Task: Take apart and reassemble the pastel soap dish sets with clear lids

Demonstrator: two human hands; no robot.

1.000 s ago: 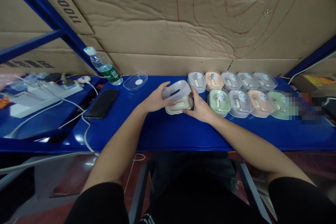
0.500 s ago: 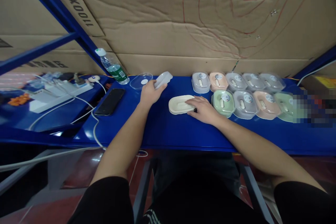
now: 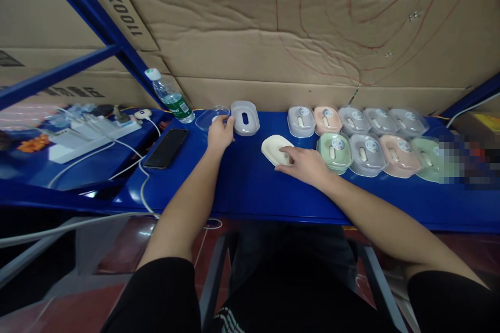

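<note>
My right hand [image 3: 302,164] grips the right end of a shallow cream oval dish [image 3: 271,146], its thumb at the near side and its fingers over the top. The dish looks turned and slightly tilted; whether it touches the table I cannot tell. To its left rests a grey plastic piece [image 3: 238,125] with rounded corners and a dark oval slot. My left hand [image 3: 221,135] is beside that piece's left edge, its fingers a little apart over the near right rim of a clear plastic lid [image 3: 203,120]. A white round label on the lid is partly covered by those fingers.
Two rows of lidded boxes, among them a green box [image 3: 334,153] and a peach box [image 3: 327,119], stand at the right. On the left are a water bottle [image 3: 175,104], a black phone [image 3: 167,149] and a power strip [image 3: 74,143] with cables. Cardboard [image 3: 219,57] stands behind.
The grey piece, earlier tilted in my left hand, now lies at the back with its slot showing. My left hand has let go of it. The cream dish has turned in my right hand.
</note>
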